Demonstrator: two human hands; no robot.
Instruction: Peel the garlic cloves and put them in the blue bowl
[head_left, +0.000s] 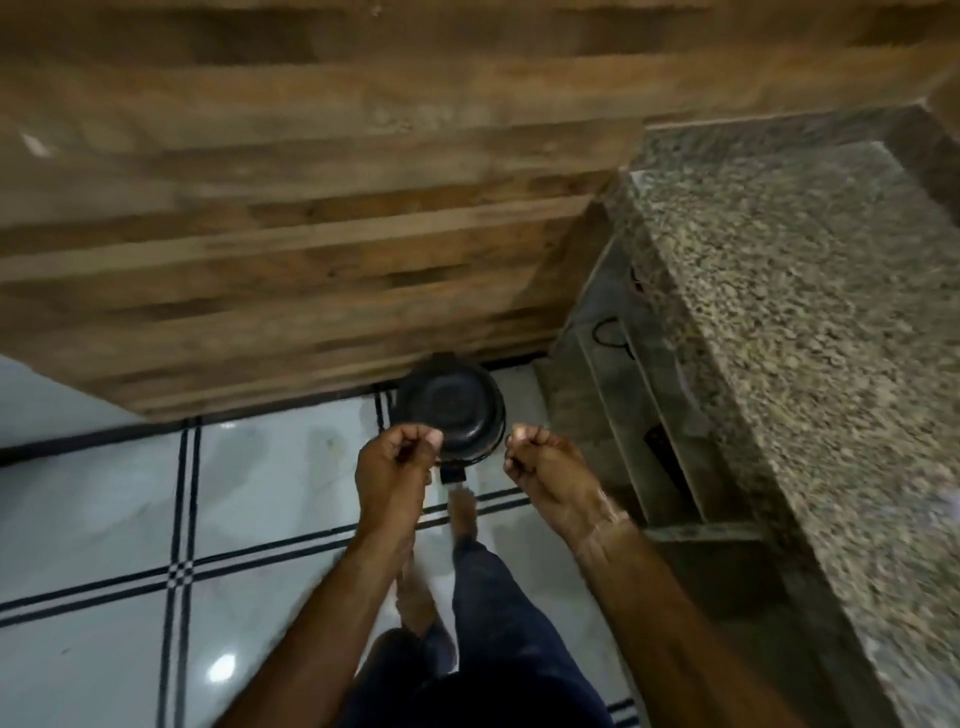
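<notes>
Left hand (397, 460) and right hand (543, 465), both curled with any contents hidden, hover over a black bin (457, 408).

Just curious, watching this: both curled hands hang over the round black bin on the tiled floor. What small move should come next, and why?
Probably press the pedal with the bare foot. The round black bin looks closed, and the left hand and right hand are curled above it, contents unseen.
</notes>
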